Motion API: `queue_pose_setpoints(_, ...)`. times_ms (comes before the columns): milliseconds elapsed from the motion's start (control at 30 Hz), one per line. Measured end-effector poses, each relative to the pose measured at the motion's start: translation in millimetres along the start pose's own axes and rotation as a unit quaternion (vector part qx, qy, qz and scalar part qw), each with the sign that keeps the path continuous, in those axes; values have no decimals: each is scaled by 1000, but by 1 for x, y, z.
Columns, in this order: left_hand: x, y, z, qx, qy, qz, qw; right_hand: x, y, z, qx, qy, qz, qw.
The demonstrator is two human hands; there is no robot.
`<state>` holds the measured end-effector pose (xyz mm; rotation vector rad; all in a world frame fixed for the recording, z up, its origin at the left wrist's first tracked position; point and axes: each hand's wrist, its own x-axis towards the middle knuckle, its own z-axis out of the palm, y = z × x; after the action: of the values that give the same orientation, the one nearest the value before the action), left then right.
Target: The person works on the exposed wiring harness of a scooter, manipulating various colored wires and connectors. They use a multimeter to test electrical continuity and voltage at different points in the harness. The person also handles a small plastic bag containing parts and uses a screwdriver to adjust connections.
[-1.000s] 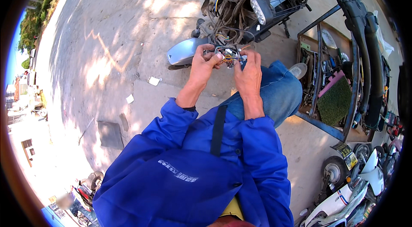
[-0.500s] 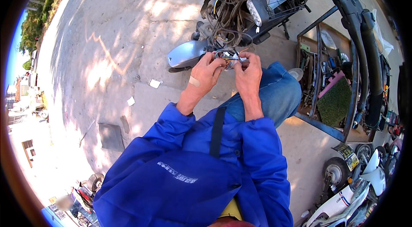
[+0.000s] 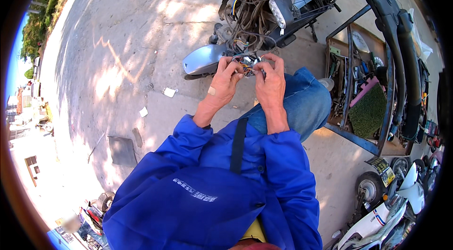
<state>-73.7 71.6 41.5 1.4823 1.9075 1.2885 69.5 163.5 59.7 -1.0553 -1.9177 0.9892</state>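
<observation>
— What do the hands hold?

— The left hand (image 3: 225, 82) and the right hand (image 3: 271, 82) both pinch a bundle of coloured wires (image 3: 246, 62) between them. The wires come out of the scooter (image 3: 264, 9).

— What is beside?

— A silver mudguard (image 3: 204, 60) on the left, a tool tray (image 3: 361, 84) on the right.
</observation>
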Motion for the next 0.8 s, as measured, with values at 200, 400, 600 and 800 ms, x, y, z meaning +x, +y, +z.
queue_pose_setpoints(200,-8,-7,5,-52,2,-36,998,-2,-3,-5,-64,-40,-60,995)
queue_pose_setpoints(400,-13,-15,14,-62,19,-10,998,-2,-8,-5,-99,-24,-66,993)
queue_pose_setpoints(600,-15,-11,14,-15,17,18,1000,3,2,4,-100,-1,-83,991)
queue_pose_setpoints(800,-15,-21,11,15,-15,62,998,5,5,10,-149,-46,-76,985)
